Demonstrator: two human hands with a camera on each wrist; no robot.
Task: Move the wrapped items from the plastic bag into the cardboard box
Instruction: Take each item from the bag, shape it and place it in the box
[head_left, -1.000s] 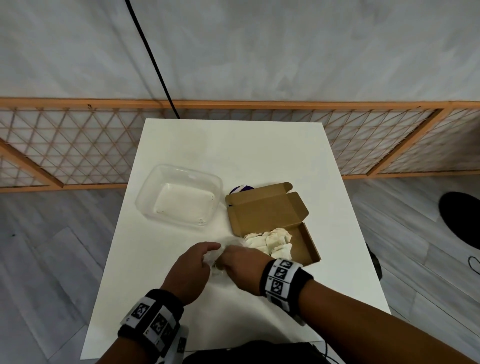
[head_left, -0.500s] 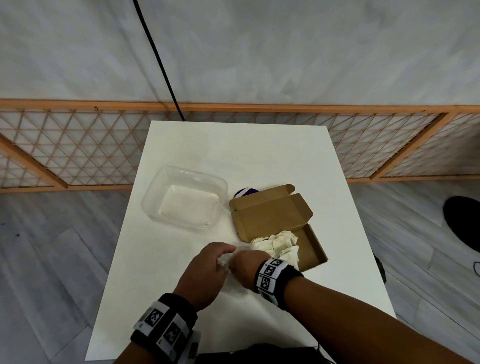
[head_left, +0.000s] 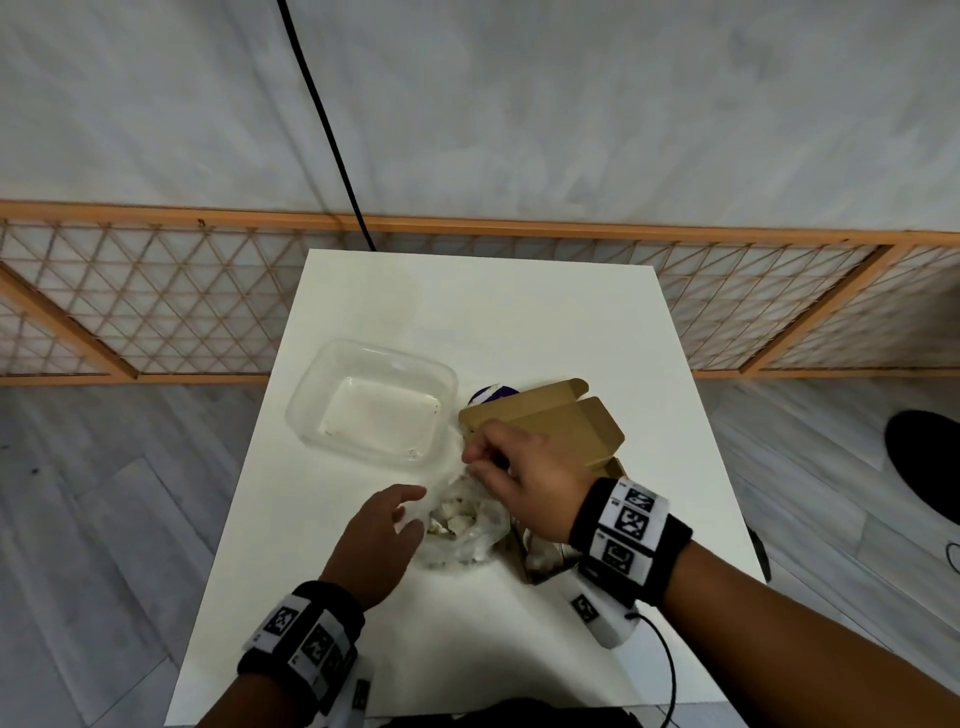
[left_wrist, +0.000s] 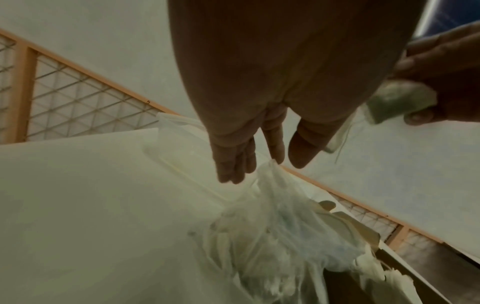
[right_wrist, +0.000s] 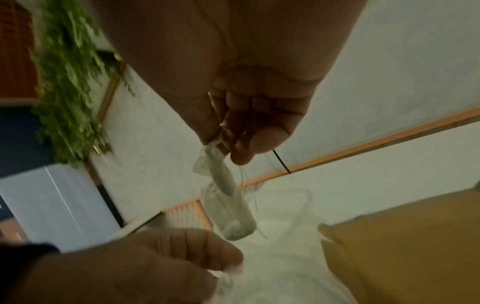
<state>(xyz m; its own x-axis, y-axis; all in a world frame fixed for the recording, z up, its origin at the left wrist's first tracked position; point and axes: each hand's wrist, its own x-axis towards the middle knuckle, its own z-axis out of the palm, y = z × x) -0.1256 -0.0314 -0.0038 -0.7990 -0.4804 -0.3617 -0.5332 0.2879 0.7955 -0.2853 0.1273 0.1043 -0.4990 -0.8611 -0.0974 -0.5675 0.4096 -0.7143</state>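
Observation:
A clear plastic bag (head_left: 462, 525) with several pale wrapped items lies on the white table (head_left: 467, 312), just left of the brown cardboard box (head_left: 545, 426). My left hand (head_left: 413, 512) pinches the bag's open edge (left_wrist: 270, 164). My right hand (head_left: 470, 462) hovers above the bag, in front of the box's raised lid. It pinches one wrapped item (right_wrist: 228, 205) by its top, so that it dangles. My right wrist hides most of the box's tray. More wrapped items (left_wrist: 389, 275) lie in that tray.
An empty clear plastic container (head_left: 374, 400) sits left of the box. A purple and white round object (head_left: 491, 392) peeks out behind the lid. A wooden lattice fence (head_left: 156, 312) runs behind the table. A black cable (head_left: 332, 130) hangs down the wall.
My right hand has come up out of the bag with a wrapped item and moved away from me, toward the box lid. My left hand stays at the bag's mouth.

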